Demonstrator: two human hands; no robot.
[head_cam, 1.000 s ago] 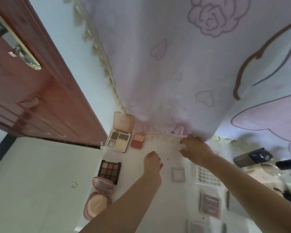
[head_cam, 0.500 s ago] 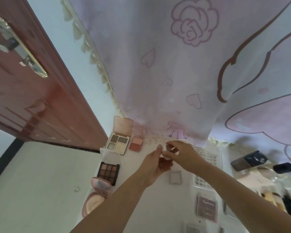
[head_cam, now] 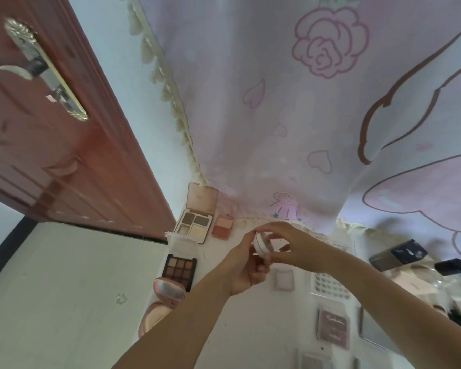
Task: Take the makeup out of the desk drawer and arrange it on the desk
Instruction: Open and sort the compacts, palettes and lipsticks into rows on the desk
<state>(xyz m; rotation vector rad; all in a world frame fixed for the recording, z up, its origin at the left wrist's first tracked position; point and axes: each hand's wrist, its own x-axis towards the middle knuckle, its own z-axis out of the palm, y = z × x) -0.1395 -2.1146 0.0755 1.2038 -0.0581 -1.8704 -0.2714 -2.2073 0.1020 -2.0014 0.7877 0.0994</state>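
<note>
A small round white compact is held above the white desk between both hands. My left hand grips it from below and my right hand pinches it from above. On the desk lie an open four-pan eyeshadow palette, a two-tone blush pan, a brown nine-pan palette, an open pink cushion compact, a small clear square case and a mauve palette.
A pastel printed curtain hangs over the desk's back. A red-brown door stands at left. A white perforated basket and dark bottles sit at right.
My right hand came away from the curtain's edge with the round compact, my left hand rose from the desk to meet it, and both now hold it together.
</note>
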